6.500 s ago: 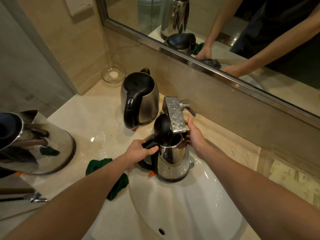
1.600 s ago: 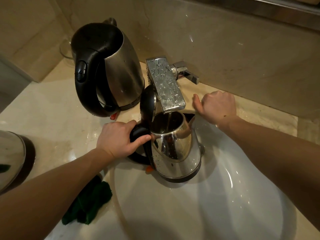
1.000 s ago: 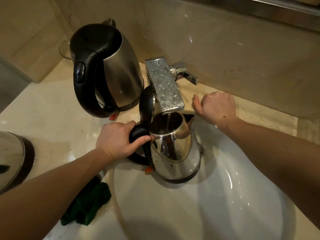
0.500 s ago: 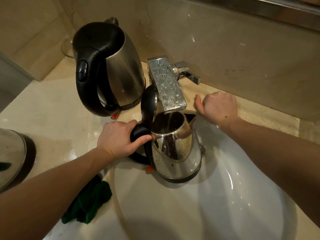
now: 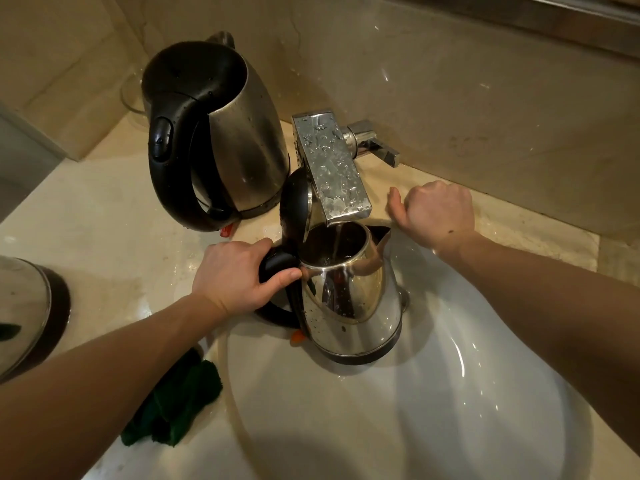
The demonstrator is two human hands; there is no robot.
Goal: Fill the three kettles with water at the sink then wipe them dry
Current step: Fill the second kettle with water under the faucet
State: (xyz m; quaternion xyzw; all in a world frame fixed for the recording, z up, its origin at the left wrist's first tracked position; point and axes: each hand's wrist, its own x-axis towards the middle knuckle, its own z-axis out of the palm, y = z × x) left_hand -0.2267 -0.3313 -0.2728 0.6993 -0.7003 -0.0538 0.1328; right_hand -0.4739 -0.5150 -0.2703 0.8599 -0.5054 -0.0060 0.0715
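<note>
A small steel kettle (image 5: 349,306) stands in the white sink (image 5: 398,420) under the chrome faucet (image 5: 332,171), its black lid tipped up. A thin stream of water (image 5: 337,244) runs from the spout into its mouth. My left hand (image 5: 239,275) grips the kettle's black handle. My right hand (image 5: 436,213) rests as a fist on the counter behind the sink rim and holds nothing. A bigger steel kettle (image 5: 242,133) with a black lid and handle stands on the counter left of the faucet. Part of a third kettle (image 5: 20,306) shows at the left edge.
A crumpled green cloth (image 5: 173,407) lies on the wet marble counter (image 5: 104,244) by the sink's left rim. The faucet lever (image 5: 377,147) sticks out toward the wall on the right. A glass bowl (image 5: 130,98) sits behind the bigger kettle in the corner.
Since 6.5 s ago my right hand left the kettle's spout side and settled as a fist on the counter, and water now runs. Over the last second nothing has visibly moved.
</note>
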